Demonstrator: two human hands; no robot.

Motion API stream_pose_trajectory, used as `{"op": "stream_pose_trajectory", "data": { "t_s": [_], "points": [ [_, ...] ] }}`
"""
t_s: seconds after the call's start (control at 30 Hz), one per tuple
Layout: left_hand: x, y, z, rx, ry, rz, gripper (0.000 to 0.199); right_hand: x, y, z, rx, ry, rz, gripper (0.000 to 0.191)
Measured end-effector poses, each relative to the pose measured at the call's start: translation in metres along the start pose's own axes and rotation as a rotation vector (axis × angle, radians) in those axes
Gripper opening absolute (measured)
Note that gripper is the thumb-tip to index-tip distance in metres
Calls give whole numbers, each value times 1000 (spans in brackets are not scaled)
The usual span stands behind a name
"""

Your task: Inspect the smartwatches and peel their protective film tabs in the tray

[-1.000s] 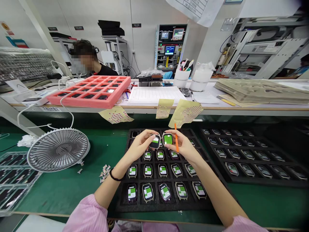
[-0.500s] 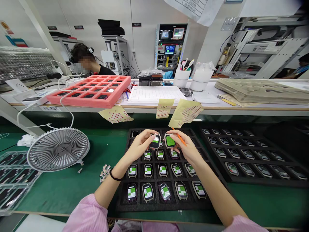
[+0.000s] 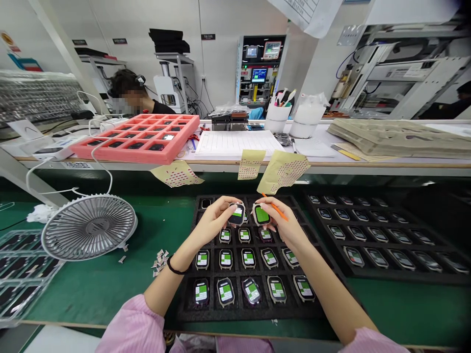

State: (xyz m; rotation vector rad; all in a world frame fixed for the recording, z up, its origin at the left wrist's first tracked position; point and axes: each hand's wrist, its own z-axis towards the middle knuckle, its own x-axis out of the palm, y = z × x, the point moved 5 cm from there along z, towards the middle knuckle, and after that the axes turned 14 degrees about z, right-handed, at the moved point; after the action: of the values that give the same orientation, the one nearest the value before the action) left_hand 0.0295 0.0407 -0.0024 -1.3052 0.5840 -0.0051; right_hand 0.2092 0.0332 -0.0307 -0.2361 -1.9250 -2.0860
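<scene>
Left hand pinches smartwatch, right hand pinches second smartwatch and orange stick; green screen labels unreadable; black tray on green mat.

In front of you, a foam tray of smartwatches lies mid-way along the bench mat, with a second tray just right of it. To its left stands a desk fan, paper scraps between them, and a clear plastic tray sits at the mat's left edge. Behind, on the raised shelf, a foam tray lies left of a paper sheet.
</scene>
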Motion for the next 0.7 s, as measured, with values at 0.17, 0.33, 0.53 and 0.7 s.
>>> {"op": "stream_pose_trajectory", "data": {
  "t_s": [0.17,0.33,0.53,0.7],
  "points": [
    [0,0,0,20,10,-24,32,3,1,0,-27,48,-8,29],
    [0,-4,-1,22,25,-52,34,5,3,-1,-27,41,-7,28],
    [1,-4,-1,43,28,-44,35,3,3,-1,-27,35,-8,30],
    [-1,2,2,23,-7,8,32,3,2,-1,-30,41,-12,29]
  ]
}}
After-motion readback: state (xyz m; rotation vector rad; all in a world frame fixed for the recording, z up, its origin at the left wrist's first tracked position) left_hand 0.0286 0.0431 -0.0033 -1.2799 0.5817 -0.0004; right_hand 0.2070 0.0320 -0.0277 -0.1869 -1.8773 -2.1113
